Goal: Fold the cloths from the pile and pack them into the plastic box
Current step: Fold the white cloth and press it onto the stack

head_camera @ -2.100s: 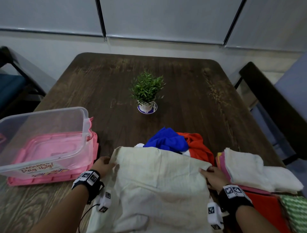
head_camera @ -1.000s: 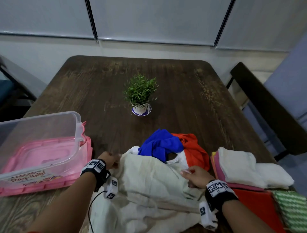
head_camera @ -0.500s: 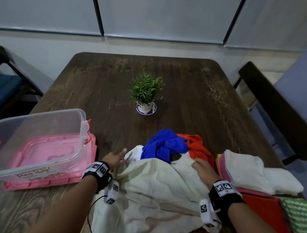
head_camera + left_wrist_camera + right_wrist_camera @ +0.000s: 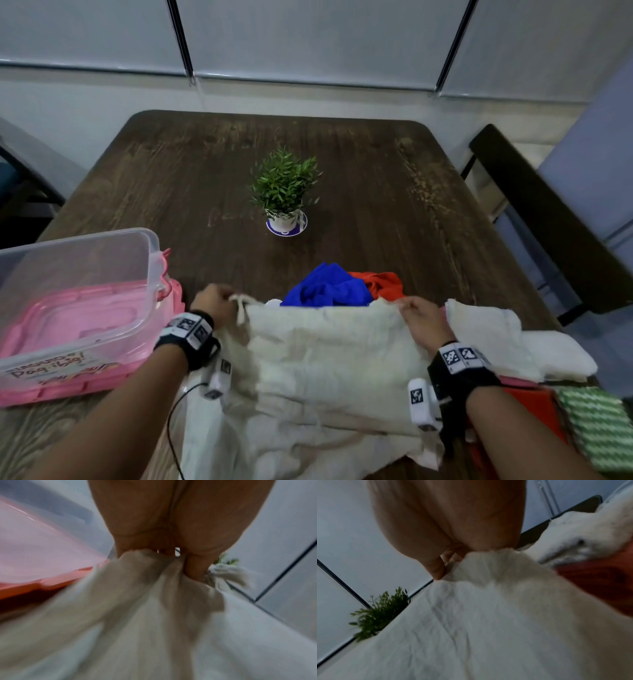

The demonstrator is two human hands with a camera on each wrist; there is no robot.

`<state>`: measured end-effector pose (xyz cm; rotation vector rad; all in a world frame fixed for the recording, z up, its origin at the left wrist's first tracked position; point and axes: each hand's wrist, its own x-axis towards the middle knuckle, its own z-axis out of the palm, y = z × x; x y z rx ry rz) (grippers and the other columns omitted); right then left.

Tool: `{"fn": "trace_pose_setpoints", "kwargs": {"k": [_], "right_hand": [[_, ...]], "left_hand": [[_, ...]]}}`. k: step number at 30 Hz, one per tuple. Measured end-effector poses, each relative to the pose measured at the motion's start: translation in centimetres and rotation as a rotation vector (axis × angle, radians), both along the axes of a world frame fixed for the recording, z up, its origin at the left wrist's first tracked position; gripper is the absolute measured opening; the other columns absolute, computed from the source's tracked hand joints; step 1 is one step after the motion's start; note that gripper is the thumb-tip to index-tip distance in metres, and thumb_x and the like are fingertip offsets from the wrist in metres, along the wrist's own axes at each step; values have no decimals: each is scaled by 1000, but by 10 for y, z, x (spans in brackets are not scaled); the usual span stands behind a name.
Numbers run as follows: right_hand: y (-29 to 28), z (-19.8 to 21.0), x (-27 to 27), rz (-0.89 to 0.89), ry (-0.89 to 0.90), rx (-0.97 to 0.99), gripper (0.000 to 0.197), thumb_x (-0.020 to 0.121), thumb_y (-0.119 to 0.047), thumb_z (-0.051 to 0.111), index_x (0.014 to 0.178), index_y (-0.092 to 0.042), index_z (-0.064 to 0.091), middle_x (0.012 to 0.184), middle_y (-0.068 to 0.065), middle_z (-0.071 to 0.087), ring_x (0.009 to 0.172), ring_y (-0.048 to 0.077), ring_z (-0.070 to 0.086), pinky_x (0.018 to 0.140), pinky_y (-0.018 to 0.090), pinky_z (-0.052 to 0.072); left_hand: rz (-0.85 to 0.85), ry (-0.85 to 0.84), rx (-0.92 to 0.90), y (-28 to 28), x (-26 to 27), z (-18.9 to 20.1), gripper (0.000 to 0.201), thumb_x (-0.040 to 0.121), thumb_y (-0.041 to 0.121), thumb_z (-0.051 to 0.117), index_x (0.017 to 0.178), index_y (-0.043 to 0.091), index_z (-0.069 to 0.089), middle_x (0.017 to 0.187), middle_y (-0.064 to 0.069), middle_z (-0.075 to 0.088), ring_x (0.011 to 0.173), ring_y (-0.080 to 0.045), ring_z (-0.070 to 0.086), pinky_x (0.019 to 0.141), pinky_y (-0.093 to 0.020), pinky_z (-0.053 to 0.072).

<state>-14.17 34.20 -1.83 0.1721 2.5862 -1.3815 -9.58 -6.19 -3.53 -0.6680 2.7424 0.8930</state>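
cloth position: the cream cloth (image 4: 325,356) lies straight in front of you on the wooden table (image 4: 342,171), long edge running left to right between your hands.
left hand: your left hand (image 4: 214,303) pinches the far left corner.
right hand: your right hand (image 4: 423,320) pinches the far right corner; both equally near.
box: the plastic box (image 4: 78,274) sits to your left, nearer that hand.
feel: thin, limp, creased weave; the blue cloth (image 4: 329,286) behind looks fluffier.
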Motion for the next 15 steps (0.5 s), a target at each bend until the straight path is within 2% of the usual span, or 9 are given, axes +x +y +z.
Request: {"fn": "trace_pose_setpoints", "kwargs": {"k": [1,3,5,7,8,10,12,13,15], "right_hand": [[-1,8,-5,-6,53,-30,13,98,-8,57,96,-16,68,96,3,69,95,21,64,88,31,46],[-5,32,-16,-53,168,-131,16,98,-7,58,94,-19,68,89,0,69,82,12,63,84,32,48],[-10,59,-26,-116,248,-261,21,98,-8,58,91,-25,68,89,-1,71,80,14,64,79,31,50],[-12,82,-32,-150,285,-357,21,97,-8,60,94,-28,68,93,-2,72,83,13,66,75,32,53],[-13,88,-33,-145,291,-397,23,96,-6,60,98,-28,67,95,-3,72,84,11,66,74,31,54],[-14,91,-29,-120,265,-449,32,92,3,61,111,-23,62,99,-6,71,86,6,67,73,27,56],[-13,79,-23,-80,247,-413,44,88,11,60,116,-23,60,101,-6,72,88,6,67,78,31,55],[-9,69,-19,-50,247,-365,45,86,13,60,112,-23,62,100,-4,72,89,8,67,83,35,54],[0,52,-8,1,208,-310,39,86,13,59,95,-24,69,93,1,74,90,17,67,87,41,53]], "left_hand": [[25,100,55,-7,-6,14,16,86,19,60,95,19,74,94,-8,72,91,-26,67,75,-27,46],[116,306,201,-15,-15,49,18,83,27,57,92,25,72,90,-5,73,87,-25,68,79,-34,53],[172,493,309,-17,-22,76,12,84,26,63,91,25,73,86,-5,73,77,-20,67,74,-36,54],[171,633,432,-10,-21,102,9,85,17,68,92,20,74,81,-6,72,69,-13,64,64,-31,53],[145,678,479,-7,-19,109,9,86,12,69,91,18,74,78,-4,71,65,-8,63,60,-25,52],[42,678,446,-5,-8,115,17,88,5,65,87,21,72,72,8,69,62,6,60,59,-14,49],[-62,575,352,-12,4,99,27,88,1,64,81,27,67,70,21,69,67,9,60,62,-7,45],[-87,526,346,-15,12,90,30,86,-2,65,79,27,66,69,21,69,72,4,61,63,-6,45],[-111,485,354,-17,31,74,34,80,-11,68,73,22,63,76,12,69,85,-12,63,68,-4,45]]}}
